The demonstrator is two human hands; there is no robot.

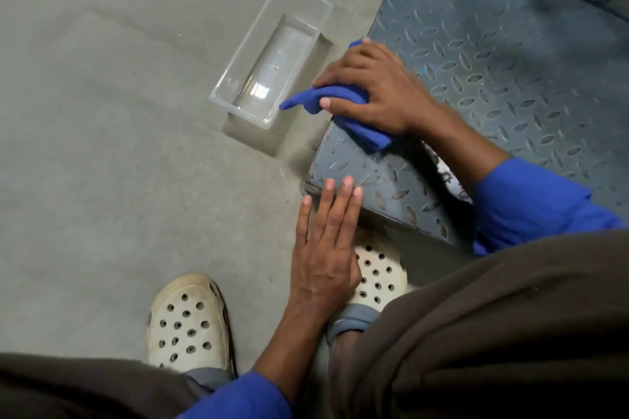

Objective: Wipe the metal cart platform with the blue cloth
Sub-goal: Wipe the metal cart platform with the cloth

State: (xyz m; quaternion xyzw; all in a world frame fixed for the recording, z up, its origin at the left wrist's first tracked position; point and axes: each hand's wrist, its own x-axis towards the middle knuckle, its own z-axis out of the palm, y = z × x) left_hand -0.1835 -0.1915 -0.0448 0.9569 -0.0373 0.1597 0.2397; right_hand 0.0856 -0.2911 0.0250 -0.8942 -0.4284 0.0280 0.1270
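Observation:
The metal cart platform is dark blue-grey tread plate and fills the right and upper right of the head view. My right hand presses the bunched blue cloth onto the platform's left edge; part of the cloth hangs past that edge. My left hand is flat with its fingers straight and slightly apart. Its fingertips rest on the platform's near left corner, and it holds nothing.
A clear plastic tub holding water sits on the grey concrete floor just left of the platform edge. My two white perforated clogs stand on the floor below the platform corner. Dark bars cross the far right corner.

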